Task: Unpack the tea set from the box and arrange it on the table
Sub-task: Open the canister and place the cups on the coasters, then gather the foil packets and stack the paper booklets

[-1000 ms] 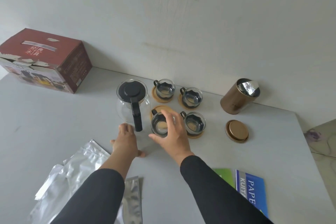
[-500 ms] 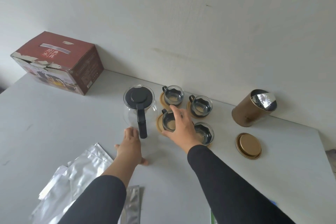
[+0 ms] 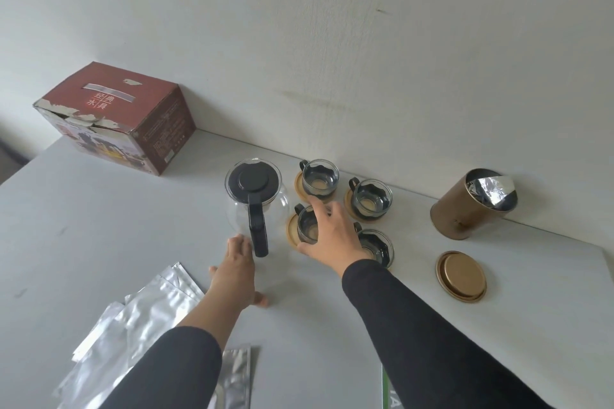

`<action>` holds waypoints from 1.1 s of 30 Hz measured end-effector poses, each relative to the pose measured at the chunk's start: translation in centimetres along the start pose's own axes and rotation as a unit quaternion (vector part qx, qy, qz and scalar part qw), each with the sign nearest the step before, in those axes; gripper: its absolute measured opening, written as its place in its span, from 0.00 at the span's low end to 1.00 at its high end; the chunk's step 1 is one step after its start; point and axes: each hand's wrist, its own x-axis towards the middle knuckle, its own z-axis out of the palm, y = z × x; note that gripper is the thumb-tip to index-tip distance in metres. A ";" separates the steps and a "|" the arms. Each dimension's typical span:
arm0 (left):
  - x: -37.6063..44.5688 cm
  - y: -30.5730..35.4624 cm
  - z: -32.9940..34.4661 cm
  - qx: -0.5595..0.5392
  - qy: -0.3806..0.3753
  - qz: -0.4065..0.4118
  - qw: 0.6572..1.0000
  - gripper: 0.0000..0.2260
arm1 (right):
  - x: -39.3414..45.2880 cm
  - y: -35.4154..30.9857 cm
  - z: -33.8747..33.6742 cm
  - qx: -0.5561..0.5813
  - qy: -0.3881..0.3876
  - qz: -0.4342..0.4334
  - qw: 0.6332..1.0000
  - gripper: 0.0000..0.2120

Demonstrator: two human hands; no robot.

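Note:
A glass teapot (image 3: 254, 199) with a black lid and handle stands mid-table. To its right sit several glass cups on round wooden coasters. My right hand (image 3: 335, 236) grips the near-left cup (image 3: 306, 226) from above, and the cup sits on its coaster (image 3: 292, 231). My left hand (image 3: 236, 271) lies flat on the table just in front of the teapot's handle, fingers straight. Other cups stand at the back (image 3: 320, 176), back right (image 3: 371, 199) and near right (image 3: 378, 247), the last partly hidden by my wrist. The red box (image 3: 133, 119) stands at the back left.
A bronze tin (image 3: 471, 206) with a foil liner stands at the right by the wall, its lid (image 3: 461, 276) flat on the table in front. Silver foil pouches (image 3: 139, 315) lie at the near left. A green booklet edge (image 3: 387, 388) shows by my right sleeve.
My right hand moved the near-left cup away from me and set it down on its coaster. The left hand stayed flat by the teapot handle. The camera tilted up.

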 end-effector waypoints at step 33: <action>-4.5 -13.1 -4.4 -0.132 0.026 0.180 0.974 0.37 | -12.0 -17.2 1.0 -0.009 0.292 0.173 0.940 0.26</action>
